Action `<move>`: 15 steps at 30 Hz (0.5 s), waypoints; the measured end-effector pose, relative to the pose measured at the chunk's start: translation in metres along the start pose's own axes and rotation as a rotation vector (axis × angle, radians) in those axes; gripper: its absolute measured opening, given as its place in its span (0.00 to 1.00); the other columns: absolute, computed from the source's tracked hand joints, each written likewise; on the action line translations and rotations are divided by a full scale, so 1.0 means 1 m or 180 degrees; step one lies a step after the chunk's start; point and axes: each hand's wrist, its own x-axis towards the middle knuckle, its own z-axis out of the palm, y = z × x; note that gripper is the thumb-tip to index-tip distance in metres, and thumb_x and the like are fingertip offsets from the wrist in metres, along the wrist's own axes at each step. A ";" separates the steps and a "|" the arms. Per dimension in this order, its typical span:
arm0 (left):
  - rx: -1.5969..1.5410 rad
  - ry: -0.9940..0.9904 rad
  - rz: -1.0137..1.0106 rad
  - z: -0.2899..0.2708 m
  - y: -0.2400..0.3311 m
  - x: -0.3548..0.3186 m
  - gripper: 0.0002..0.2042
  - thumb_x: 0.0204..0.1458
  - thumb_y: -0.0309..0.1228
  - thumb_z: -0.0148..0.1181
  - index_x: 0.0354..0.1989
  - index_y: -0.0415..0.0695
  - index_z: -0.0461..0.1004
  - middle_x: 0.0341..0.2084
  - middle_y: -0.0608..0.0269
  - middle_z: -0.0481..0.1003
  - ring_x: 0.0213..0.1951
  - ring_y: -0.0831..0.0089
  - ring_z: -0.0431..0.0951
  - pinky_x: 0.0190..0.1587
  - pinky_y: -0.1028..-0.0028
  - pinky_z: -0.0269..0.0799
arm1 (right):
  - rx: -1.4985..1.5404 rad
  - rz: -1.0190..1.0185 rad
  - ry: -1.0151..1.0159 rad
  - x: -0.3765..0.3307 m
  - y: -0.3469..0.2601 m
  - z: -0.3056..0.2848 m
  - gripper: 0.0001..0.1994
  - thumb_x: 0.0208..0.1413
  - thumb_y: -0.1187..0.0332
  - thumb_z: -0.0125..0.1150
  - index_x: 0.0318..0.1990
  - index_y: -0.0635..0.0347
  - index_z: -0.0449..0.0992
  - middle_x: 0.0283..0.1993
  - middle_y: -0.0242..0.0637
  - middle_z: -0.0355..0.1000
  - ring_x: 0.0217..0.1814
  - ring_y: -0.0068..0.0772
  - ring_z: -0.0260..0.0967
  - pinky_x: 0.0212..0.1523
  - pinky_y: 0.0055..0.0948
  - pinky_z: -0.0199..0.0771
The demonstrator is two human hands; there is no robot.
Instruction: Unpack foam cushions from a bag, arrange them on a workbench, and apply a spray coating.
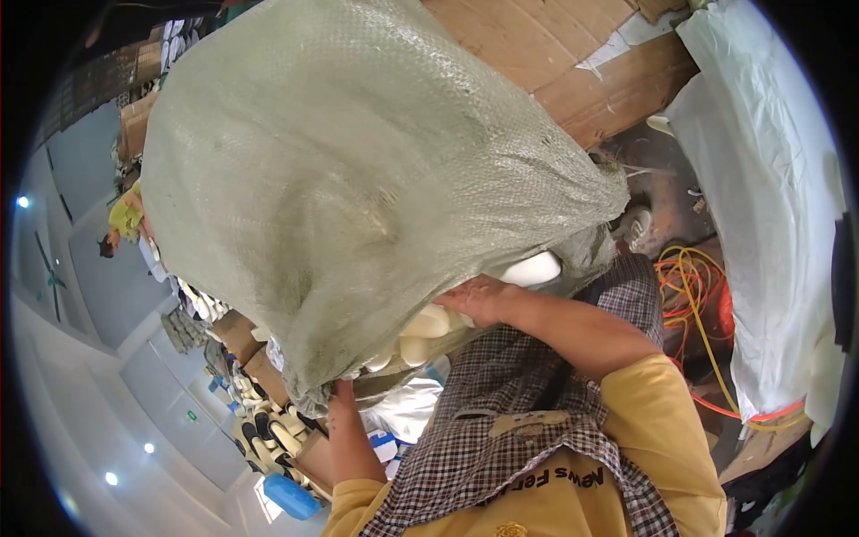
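A large pale green woven sack [358, 170] fills the middle of the view, its mouth toward me. Several smooth cream-white rounded pieces [416, 345], which look like shoe soles, show in the opening; another white piece [534, 268] lies farther right. At the mouth's left corner, my left hand [342, 394] is closed on bunched sack fabric, its fingers mostly hidden. My right hand [474, 301] is closed at the upper lip of the mouth, just above the cream pieces, with its fingertips under the fabric.
Flattened cardboard [573, 54] lies beyond the sack. White plastic sheeting [761, 233] stands along the right, near tangled orange and yellow cords [684, 295]. Piled soles or shoes [268, 438] and boxes are at the lower left. Another person in yellow [125, 215] is far left.
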 end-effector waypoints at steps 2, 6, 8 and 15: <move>-0.0119 -0.0002 -0.0072 -0.002 0.000 0.007 0.27 0.46 0.35 0.61 0.55 0.43 0.62 0.52 0.62 0.65 0.54 0.66 0.64 0.54 0.68 0.62 | -0.0117 -0.0174 0.0196 -0.002 0.005 0.004 0.35 0.49 0.72 0.48 0.66 0.36 0.44 0.55 0.38 0.63 0.58 0.40 0.61 0.59 0.38 0.57; -0.0359 -0.0026 -0.0216 -0.001 -0.003 0.000 0.28 0.46 0.35 0.62 0.56 0.43 0.61 0.53 0.63 0.65 0.54 0.66 0.64 0.54 0.68 0.62 | -0.0232 -0.0159 0.0062 0.002 0.001 0.005 0.36 0.49 0.72 0.49 0.65 0.35 0.44 0.60 0.40 0.55 0.57 0.47 0.61 0.59 0.40 0.56; -0.0482 -0.0063 -0.0294 0.004 -0.008 0.001 0.28 0.46 0.35 0.62 0.56 0.44 0.61 0.53 0.64 0.65 0.54 0.67 0.64 0.54 0.68 0.62 | -0.0372 -0.0125 0.0047 0.001 0.001 0.010 0.36 0.49 0.72 0.48 0.65 0.34 0.44 0.63 0.40 0.51 0.56 0.49 0.61 0.59 0.41 0.56; -0.0892 -0.0122 -0.0626 0.018 -0.002 0.028 0.30 0.45 0.35 0.64 0.57 0.44 0.60 0.54 0.66 0.64 0.55 0.68 0.63 0.54 0.68 0.62 | -0.1350 -0.0527 0.0777 -0.007 0.015 0.037 0.33 0.49 0.74 0.48 0.64 0.33 0.49 0.69 0.41 0.39 0.54 0.52 0.63 0.59 0.47 0.55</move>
